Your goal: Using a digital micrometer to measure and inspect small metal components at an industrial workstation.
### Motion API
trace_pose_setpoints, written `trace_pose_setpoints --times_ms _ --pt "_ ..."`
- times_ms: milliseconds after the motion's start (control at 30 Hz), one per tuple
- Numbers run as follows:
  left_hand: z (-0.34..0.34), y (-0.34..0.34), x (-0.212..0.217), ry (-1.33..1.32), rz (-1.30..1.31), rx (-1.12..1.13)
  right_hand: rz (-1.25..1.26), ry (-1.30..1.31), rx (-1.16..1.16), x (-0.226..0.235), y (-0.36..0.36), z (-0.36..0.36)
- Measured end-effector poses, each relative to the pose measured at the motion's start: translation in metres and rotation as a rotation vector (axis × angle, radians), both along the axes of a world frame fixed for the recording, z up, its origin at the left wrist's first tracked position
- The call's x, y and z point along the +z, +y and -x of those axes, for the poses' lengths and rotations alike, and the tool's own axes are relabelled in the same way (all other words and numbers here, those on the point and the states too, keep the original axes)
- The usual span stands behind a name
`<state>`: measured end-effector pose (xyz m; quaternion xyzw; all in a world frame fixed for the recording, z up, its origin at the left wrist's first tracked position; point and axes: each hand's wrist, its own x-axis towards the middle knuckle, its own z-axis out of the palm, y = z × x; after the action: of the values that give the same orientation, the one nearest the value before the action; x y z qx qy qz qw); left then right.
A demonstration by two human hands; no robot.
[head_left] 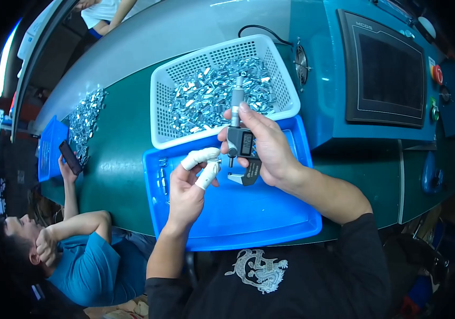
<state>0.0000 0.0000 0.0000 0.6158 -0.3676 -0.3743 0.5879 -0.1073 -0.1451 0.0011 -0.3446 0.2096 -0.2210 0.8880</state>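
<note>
My right hand (275, 154) is wrapped round a digital micrometer (236, 139), its thumb and fingers up near the thimble. The frame with the measuring jaw points down over a shallow blue tray (238, 239). Just left of that jaw, my left hand (187, 191) pinches a small shiny metal part (218, 160), mostly hidden by the fingertips. White finger cots cover its thumb and forefinger. A few metal pieces (163, 175) lie along the tray's left side. Beyond it a white perforated basket (159, 114) holds many loose metal parts (211, 95), its near edge by the tray's far rim.
At the right stands a blue machine (318, 101) with a dark screen (389, 72) and a red button (437, 74). On the left, more metal parts (85, 119) lie heaped beside a blue bin (52, 143). A co-worker in teal (86, 266) holds a phone (70, 157) there.
</note>
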Motion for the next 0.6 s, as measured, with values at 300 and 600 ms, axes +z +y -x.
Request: trace_pose_setpoints --times_ms 300,600 --pt "0.004 0.002 -0.013 0.318 -0.037 0.052 -0.037 0.028 -0.006 0.001 -0.003 0.004" --pt "0.002 0.002 -0.012 0.362 -0.039 -0.018 -0.033 0.026 0.012 0.003 -0.002 0.003"
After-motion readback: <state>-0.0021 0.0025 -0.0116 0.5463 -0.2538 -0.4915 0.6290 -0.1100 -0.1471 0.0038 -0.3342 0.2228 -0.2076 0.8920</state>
